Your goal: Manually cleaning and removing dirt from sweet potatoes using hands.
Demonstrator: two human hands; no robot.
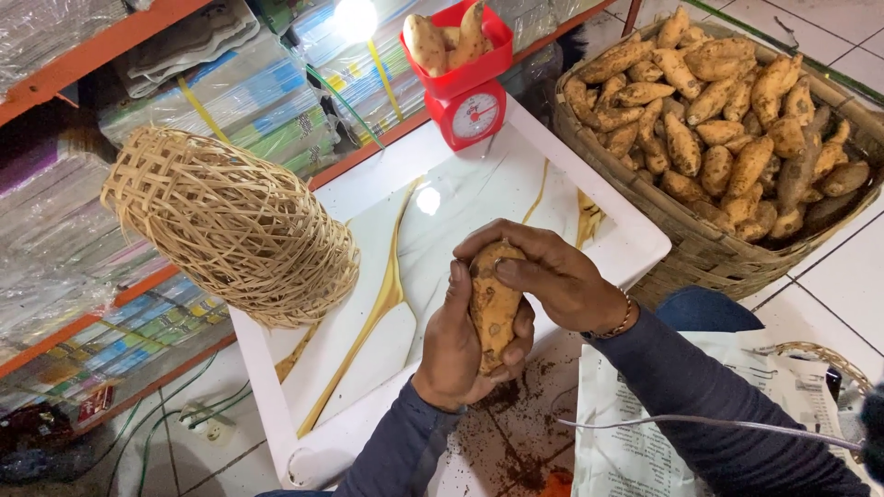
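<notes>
Both hands up over white marbled tabletop [552,198] w/ one sweet potato [493,308] btwn them. Left hand [458,354] fingers wrapped round its lower half; right hand [543,271] fingers closed over its top. Woven basket [230,225] lies tipped nearby, left.

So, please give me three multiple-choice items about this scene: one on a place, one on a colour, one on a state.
1. Where does the kitchen scale stand?
A. on the far edge of the white table
B. inside the big basket
C. on the floor

2. Which colour is the scale?
A. blue
B. red
C. green

3. How is the small woven basket?
A. upright and full
B. hanging
C. lying on its side

Answers:
1 A, it sits at the tabletop's far rim.
2 B, body and tray are red.
3 C, it lies on its side on the table, left of the left hand and right hand gripping a sweet potato.
</notes>
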